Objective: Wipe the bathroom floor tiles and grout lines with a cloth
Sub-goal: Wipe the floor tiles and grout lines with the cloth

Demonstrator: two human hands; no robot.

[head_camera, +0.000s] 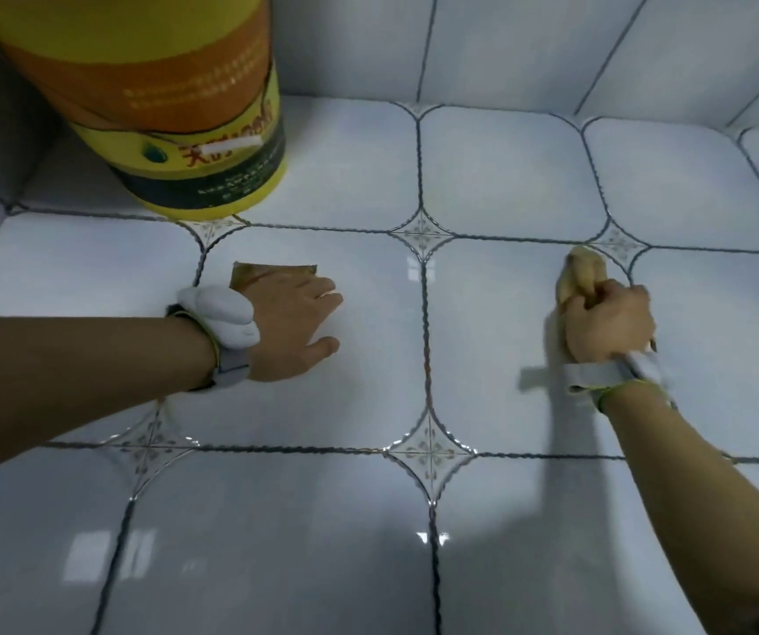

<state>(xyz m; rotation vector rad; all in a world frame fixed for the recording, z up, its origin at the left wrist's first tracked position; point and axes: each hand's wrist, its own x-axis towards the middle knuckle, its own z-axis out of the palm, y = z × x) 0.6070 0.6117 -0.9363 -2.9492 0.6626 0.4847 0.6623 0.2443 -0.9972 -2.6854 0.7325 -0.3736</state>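
Right hand (609,325): one, fingers curled tight round a bunched yellowish cloth (580,277); the grip is a closed fist, with the cloth sticking out past the knuckles.
Cloth: one, its free end pressed on the floor tiles (345,176) just beyond the grip, touching a grout line (424,313) near a small diamond inlay (620,244).
Left hand (292,327): one, fingers straight and lying flat on a tile, palm down, well apart from the right grip and across one vertical grout line from it.
Brown piece (272,272): one flat, torn-edged scrap (card or paper, cannot tell) partly under the left fingers.
Wrists: each carries a grey strap; the left one also bears a white padded object (219,316).
Bucket (176,107): one, yellow and orange with a dark band, standing on the floor beyond the left hand, against the wall.
Writing: red characters and rows of small print on the bucket, too blurred to read; no brand legible.
Diamond inlays: five in view at the tile corners.
Wall tiles (528,43): pale, with dark joints, rising behind the floor.
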